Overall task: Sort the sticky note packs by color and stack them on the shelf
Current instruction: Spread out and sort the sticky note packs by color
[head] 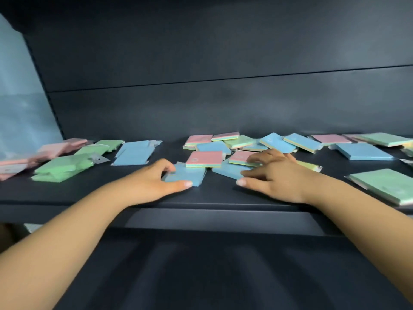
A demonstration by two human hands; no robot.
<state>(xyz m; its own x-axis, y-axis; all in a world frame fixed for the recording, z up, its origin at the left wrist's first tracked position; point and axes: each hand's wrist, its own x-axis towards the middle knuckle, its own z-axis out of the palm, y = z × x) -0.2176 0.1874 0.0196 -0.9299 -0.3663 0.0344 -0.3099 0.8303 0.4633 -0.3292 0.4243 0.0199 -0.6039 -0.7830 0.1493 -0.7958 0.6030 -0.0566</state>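
Head view. The left hand [156,179] pinches a blue pack [186,176] between thumb and curled fingers at the shelf [201,199] front. The right hand [274,173], fingers curled, rests on another blue pack [228,170] and a pink-topped pack [240,158]; its grip is unclear. Lift the pinched pack clear, then carry it left to the blue pile [134,153], square on top.

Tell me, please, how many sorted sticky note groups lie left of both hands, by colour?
Pink group of plastic-wrapped sticky note packs: 1
Green group of plastic-wrapped sticky note packs: 1
Blue group of plastic-wrapped sticky note packs: 1
Total: 3
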